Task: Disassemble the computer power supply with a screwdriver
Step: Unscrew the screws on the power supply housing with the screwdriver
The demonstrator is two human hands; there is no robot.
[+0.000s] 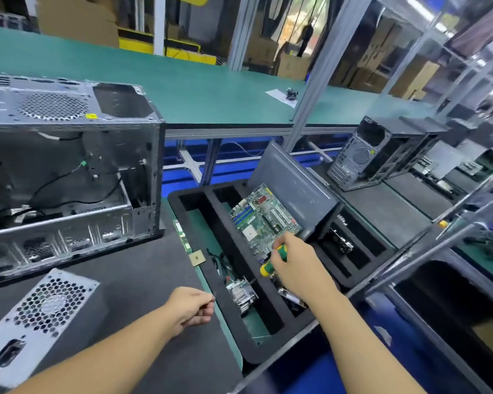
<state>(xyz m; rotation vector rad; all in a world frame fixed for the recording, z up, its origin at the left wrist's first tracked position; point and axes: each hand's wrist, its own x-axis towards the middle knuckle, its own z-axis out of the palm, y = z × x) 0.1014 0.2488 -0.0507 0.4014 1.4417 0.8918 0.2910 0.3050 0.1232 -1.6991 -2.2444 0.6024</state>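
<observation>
The grey power supply, with its honeycomb fan grille up, lies on the dark mat at the lower left. My right hand grips a green-and-yellow screwdriver over the black foam tray, and also holds the edge of a green motherboard leaning in a tray slot. My left hand hovers at the tray's left edge, fingers pinched together; whether something small sits between them I cannot tell.
An open computer case lies on its side at the left. A grey side panel leans in the tray behind the motherboard. Small boards and a chip lie near the tray. More cases stand at the right.
</observation>
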